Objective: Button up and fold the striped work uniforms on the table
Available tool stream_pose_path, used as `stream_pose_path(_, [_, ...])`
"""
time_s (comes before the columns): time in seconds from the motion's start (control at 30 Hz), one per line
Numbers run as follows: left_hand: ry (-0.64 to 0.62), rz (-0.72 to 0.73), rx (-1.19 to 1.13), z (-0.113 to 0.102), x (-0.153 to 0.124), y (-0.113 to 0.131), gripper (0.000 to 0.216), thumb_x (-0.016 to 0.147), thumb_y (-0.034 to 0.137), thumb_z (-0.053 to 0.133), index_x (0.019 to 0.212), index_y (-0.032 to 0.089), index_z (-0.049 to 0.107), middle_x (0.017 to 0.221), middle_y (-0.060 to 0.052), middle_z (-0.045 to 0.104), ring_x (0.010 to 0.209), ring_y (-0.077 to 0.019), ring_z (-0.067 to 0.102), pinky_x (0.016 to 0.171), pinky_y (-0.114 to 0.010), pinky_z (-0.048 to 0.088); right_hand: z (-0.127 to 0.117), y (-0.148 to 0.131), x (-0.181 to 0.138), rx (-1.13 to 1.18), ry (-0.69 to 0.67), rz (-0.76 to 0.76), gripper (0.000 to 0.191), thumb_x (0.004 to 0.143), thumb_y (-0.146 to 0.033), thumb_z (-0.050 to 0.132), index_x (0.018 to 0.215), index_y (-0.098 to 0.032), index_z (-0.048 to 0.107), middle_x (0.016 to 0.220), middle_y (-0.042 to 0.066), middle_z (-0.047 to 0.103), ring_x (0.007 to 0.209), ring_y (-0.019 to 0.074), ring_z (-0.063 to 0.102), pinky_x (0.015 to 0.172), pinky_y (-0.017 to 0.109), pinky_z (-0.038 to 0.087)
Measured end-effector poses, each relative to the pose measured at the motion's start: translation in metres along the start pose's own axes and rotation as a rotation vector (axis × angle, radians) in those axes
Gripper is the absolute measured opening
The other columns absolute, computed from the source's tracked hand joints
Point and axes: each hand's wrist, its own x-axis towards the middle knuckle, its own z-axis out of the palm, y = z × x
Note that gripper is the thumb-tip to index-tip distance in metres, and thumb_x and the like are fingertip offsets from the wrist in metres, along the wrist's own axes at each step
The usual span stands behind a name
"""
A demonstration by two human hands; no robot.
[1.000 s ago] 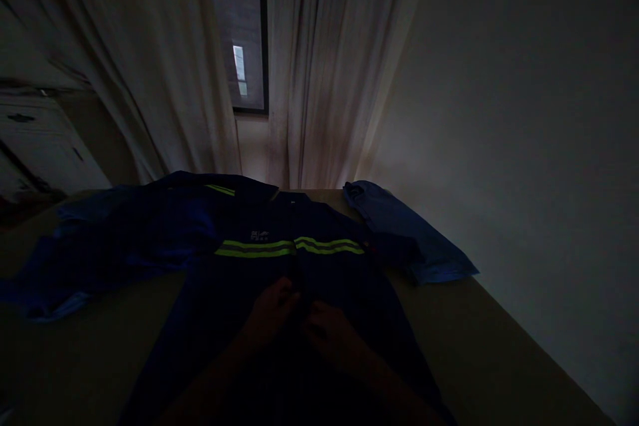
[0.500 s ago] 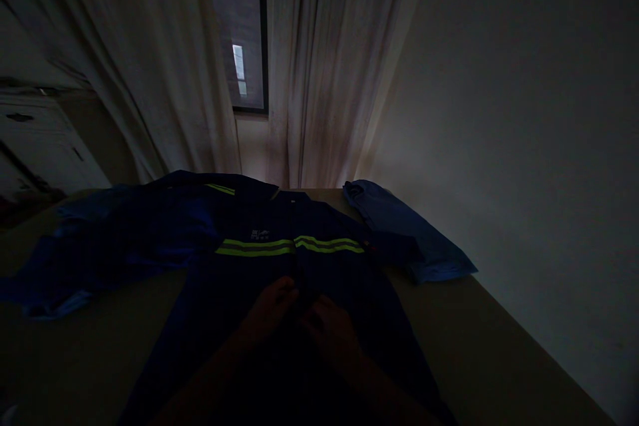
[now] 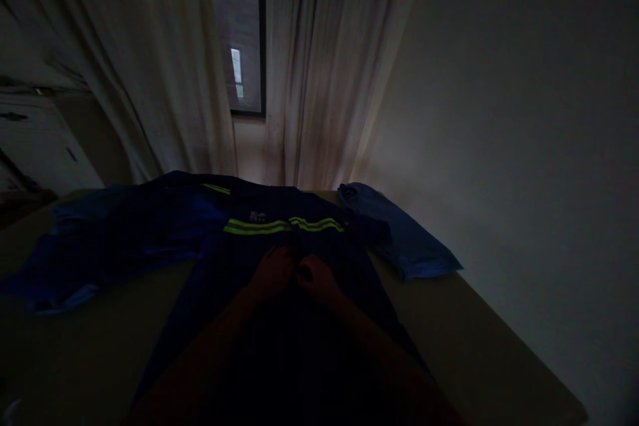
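Observation:
A dark blue work jacket (image 3: 254, 249) with yellow-green reflective stripes lies spread front up, its collar at the far end. My left hand (image 3: 273, 271) is closed on the jacket's front, just left of the centre opening and below the stripes. Close beside it, my right hand (image 3: 318, 279) has its fingers curled and pinched on the cloth at the same opening. The cloth between the fingers is too dark to make out in detail.
The jacket lies on a dull, flat bed-like surface (image 3: 459, 339). Folded blue jeans (image 3: 414, 246) rest at the right by the wall (image 3: 499, 113). More dark blue clothing (image 3: 100, 239) is heaped at the left. Behind are curtains (image 3: 329, 66) and a pale cabinet (image 3: 44, 133).
Both hands have moved up the jacket front and closed nearer together. The jacket's chest and collar have shifted away, with the right sleeve drawn slightly inward. The view has shifted slightly.

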Motion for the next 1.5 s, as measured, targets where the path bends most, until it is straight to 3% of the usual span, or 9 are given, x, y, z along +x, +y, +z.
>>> stream_pose_path(0.13, [0.046,0.015,-0.056,-0.006,-0.005,-0.002,0.026,0.1,0.031,0.051,0.108,0.023,0.074,0.134,-0.009,0.064,0.129,-0.0241,0.053,0.118,-0.048,0.031,-0.006,-0.021,-0.023,0.007,0.004,0.055,0.016,0.086,-0.012,0.063,0.1,-0.02,0.058,0.1,0.003,0.062,0.095,0.017,0.059,0.085,0.028,0.043])
stream_pose_path(0.23, [0.06,0.08,-0.099,-0.01,-0.013,0.001,0.024,0.095,0.041,0.06,0.1,0.024,0.076,0.124,-0.009,0.067,0.124,-0.0265,0.054,0.115,-0.048,0.034,-0.005,-0.038,-0.059,-0.045,-0.093,0.054,0.027,0.089,-0.037,0.069,0.111,-0.024,0.059,0.11,0.004,0.063,0.095,0.0191,0.061,0.083,0.029,0.044])
stream_pose_path(0.3, [0.066,0.099,-0.116,-0.011,-0.016,0.005,0.024,0.097,0.04,0.058,0.097,0.024,0.076,0.119,-0.009,0.068,0.122,-0.0264,0.055,0.112,-0.047,0.037,-0.002,-0.045,-0.076,-0.098,-0.141,0.084,0.04,0.086,-0.051,0.072,0.114,-0.025,0.059,0.11,0.005,0.064,0.095,0.0217,0.062,0.082,0.031,0.045])
stream_pose_path(0.5, [0.128,-0.087,-0.182,0.003,-0.037,0.024,0.029,0.102,0.029,0.046,0.099,0.02,0.074,0.118,-0.009,0.069,0.112,-0.0238,0.06,0.104,-0.044,0.045,0.001,-0.05,-0.087,-0.11,-0.154,0.015,0.05,0.089,-0.045,0.068,0.133,-0.026,0.052,0.12,0.007,0.064,0.105,0.0246,0.062,0.09,0.035,0.045])
stream_pose_path(0.67, [0.16,-0.065,-0.14,0.008,-0.075,0.032,0.032,0.102,0.029,0.043,0.117,0.023,0.071,0.132,-0.009,0.065,0.126,-0.0271,0.054,0.108,-0.05,0.044,0.005,-0.053,-0.088,-0.082,-0.14,0.029,0.055,0.088,-0.059,0.068,0.129,-0.026,0.055,0.122,0.009,0.065,0.108,0.027,0.062,0.093,0.037,0.045])
stream_pose_path(0.9, [0.196,-0.149,-0.322,-0.001,-0.075,0.03,0.02,0.096,0.029,0.054,0.101,0.024,0.073,0.118,-0.008,0.071,0.114,-0.0248,0.061,0.102,-0.046,0.05,0.013,-0.059,-0.085,-0.099,-0.104,0.136,0.033,0.089,-0.029,0.059,0.12,-0.021,0.052,0.108,0.008,0.069,0.096,0.0247,0.066,0.083,0.035,0.046])
stream_pose_path(1.13, [0.255,-0.116,-0.317,-0.006,-0.075,0.035,0.018,0.095,0.028,0.057,0.099,0.025,0.075,0.122,-0.007,0.07,0.117,-0.0265,0.058,0.103,-0.046,0.047,0.014,-0.058,-0.09,-0.055,-0.121,0.077,0.062,0.086,-0.056,0.068,0.132,-0.021,0.046,0.12,0.013,0.067,0.104,0.0304,0.066,0.088,0.04,0.047])
stream_pose_path(1.37, [0.079,-0.045,-0.396,-0.005,-0.078,0.037,0.03,0.099,0.022,0.049,0.121,0.026,0.068,0.112,-0.007,0.074,0.103,-0.0229,0.063,0.096,-0.04,0.047,0.023,-0.057,-0.092,-0.088,-0.049,0.149,0.053,0.083,-0.033,0.065,0.13,-0.02,0.044,0.113,0.012,0.068,0.099,0.0282,0.065,0.086,0.038,0.048])
stream_pose_path(1.5, [-0.021,-0.015,-0.362,-0.012,-0.079,0.045,0.025,0.101,0.029,0.047,0.097,0.023,0.071,0.097,-0.006,0.072,0.094,-0.0222,0.062,0.091,-0.039,0.045,0.021,-0.055,-0.093,0.017,-0.024,0.187,0.047,0.079,-0.019,0.057,0.123,-0.022,0.042,0.101,0.007,0.067,0.088,0.0235,0.066,0.079,0.034,0.046])
